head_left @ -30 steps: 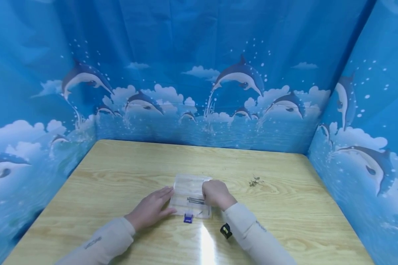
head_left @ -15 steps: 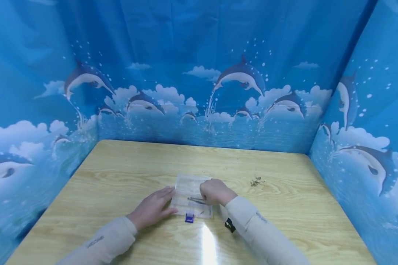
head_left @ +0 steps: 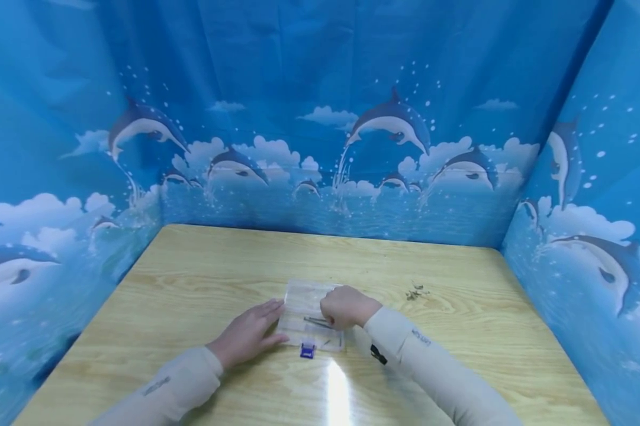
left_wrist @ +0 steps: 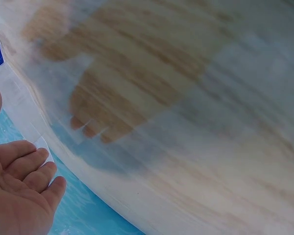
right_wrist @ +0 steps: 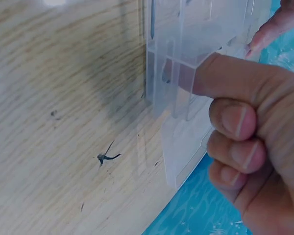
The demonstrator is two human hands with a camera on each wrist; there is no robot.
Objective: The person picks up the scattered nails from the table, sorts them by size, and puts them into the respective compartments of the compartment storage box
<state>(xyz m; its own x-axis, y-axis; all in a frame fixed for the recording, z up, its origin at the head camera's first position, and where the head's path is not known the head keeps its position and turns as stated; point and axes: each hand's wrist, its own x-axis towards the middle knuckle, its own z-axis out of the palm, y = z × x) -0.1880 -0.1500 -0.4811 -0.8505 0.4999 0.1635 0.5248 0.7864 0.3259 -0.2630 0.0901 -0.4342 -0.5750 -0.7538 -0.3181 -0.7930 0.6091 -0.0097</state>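
A clear plastic compartment box (head_left: pixel 294 338) lies on the table, its lid (head_left: pixel 301 290) swung back and a blue latch (head_left: pixel 307 352) at the front. My left hand (head_left: pixel 249 335) rests along the box's left side, fingers straight. Over the box's right part is my right hand (head_left: pixel 347 307). In the right wrist view its index finger (right_wrist: pixel 235 76) reaches into a compartment, behind a frosted wall, while the other fingers curl into the palm; I cannot tell whether the hidden fingertip pinches anything. Thin dark metal rods (head_left: pixel 317 322) lie in the box, just left of that hand.
Small dark pieces (head_left: pixel 417 291) lie in a loose heap on the wooden table (head_left: pixel 218 260), right of the box. A small black object (head_left: pixel 378 354) shows beside the right sleeve. Blue dolphin-print curtains (head_left: pixel 298 89) enclose the table at the back and sides.
The right hand has shifted slightly left over the box, covering a bit more of the rods. The left hand keeps its place at the box's side.
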